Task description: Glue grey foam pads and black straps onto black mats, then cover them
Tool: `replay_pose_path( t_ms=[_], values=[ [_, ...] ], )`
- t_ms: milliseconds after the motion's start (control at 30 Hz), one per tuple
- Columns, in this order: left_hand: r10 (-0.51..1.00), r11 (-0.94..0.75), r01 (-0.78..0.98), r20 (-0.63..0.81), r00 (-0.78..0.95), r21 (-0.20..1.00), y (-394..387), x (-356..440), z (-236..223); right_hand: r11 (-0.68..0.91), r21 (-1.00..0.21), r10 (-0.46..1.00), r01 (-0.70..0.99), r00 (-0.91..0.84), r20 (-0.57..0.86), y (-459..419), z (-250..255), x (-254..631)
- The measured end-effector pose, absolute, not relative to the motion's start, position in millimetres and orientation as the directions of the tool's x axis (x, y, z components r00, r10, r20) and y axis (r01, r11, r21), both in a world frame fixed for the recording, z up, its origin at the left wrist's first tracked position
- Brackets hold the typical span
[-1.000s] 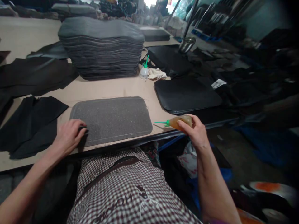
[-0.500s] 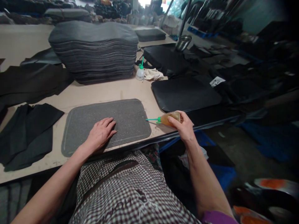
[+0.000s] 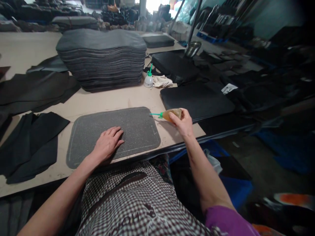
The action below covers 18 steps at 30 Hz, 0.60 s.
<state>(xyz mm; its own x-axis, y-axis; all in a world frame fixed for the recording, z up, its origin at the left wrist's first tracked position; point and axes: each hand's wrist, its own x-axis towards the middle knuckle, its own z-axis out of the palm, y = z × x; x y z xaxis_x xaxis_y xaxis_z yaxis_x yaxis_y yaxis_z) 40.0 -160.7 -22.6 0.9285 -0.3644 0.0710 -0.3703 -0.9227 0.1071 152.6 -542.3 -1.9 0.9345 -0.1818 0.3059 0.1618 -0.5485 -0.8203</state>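
Clock read from the middle of the grey panel (image 3: 135,126), twelve pointing away from the person. Panel lies flat on the table (image 3: 95,102), near edge by the table's front. Green nozzle (image 3: 155,114) reaches over its rim at two o'clock; whether the tip touches, cannot tell.

Risks, my judgement: too hard a squeeze could blob the amber contents or run them past the rim. A light left hand (image 3: 108,142) could let the panel skid or turn. A drifting right wrist might drip on the dark sheets (image 3: 197,100), near at two o'clock.

Grip: right hand (image 3: 183,123) curled partway closed round the bottle (image 3: 171,115), thumb on its near side, nozzle pointing to nine. Left hand spread loosely, palm down, fingers slightly bent on the panel; nothing grasped. White bottle (image 3: 148,81) upright at one o'clock, beside a pale cloth (image 3: 162,81).
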Motion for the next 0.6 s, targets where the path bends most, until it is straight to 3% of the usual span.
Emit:
replay_pose_path(
  t_ms=[133,233,300,367,467,600],
  values=[
    [-0.356,-0.923,-0.362,0.069,0.932,0.129,-162.6,38.3,-19.4,-0.616,-0.776,-0.196,0.135,0.928,0.318,-529.7,-7.5,160.3],
    [-0.353,-0.924,-0.359,0.065,0.933,0.135,-162.7,37.2,-19.6,-0.586,-0.797,-0.300,0.143,0.876,0.378,-540.0,-11.6,152.7],
    [-0.355,-0.921,-0.362,0.071,0.932,0.147,-161.5,37.6,-21.6,-0.397,-0.905,-0.381,0.154,0.869,0.315,-554.1,-13.9,142.8],
    [-0.356,-0.914,-0.365,0.082,0.931,0.175,-159.5,39.3,-24.2,-0.033,-0.985,-0.400,0.167,0.901,0.166,-572.0,-15.8,129.4],
    [-0.350,-0.900,-0.360,0.085,0.933,0.244,-156.9,41.5,-24.6,0.447,-0.879,-0.342,0.166,0.940,0.004,-599.8,-17.2,103.3],
    [-0.341,-0.843,-0.353,0.103,0.934,0.406,-150.9,35.0,-14.0,0.564,-0.785,-0.461,0.256,0.887,-0.041,-616.8,-18.1,76.9]
  ],
)
